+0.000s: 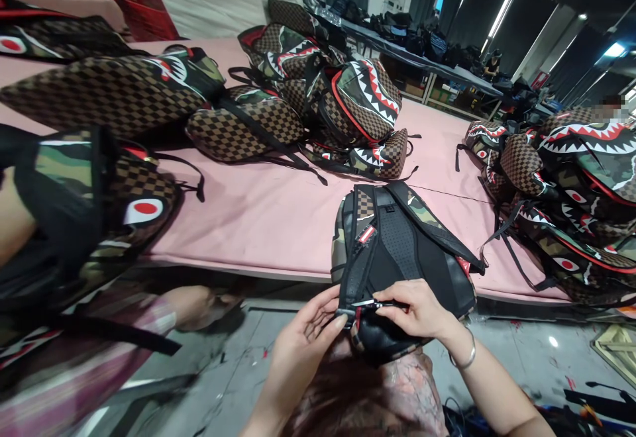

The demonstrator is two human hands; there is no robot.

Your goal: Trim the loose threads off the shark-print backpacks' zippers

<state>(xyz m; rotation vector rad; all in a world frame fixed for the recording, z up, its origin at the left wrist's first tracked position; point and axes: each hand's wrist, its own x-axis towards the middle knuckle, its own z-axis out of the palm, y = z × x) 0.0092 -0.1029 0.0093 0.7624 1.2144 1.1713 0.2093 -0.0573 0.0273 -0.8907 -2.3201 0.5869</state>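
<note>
A backpack (397,245) leans over the near table edge towards my lap, its black padded back and shoulder straps facing up. My left hand (311,328) pinches the lower end of the left shoulder strap (352,285), thumb and fingers closed around it near a dark buckle. In my right hand (415,308) are what look like small thread snips (368,303), with a pointed silver blade and a dark handle. Their tip lies against the strap just beside my left fingertips. The fingers partly cover the handle and the strap end.
Checkered and camouflage backpacks (253,122) lie across the pink table (238,225), with another pile (571,192) at the right. To my left, a co-worker's hand (193,306) and arm are beside a backpack (144,192) at the table edge. Shelving (430,86) stands behind.
</note>
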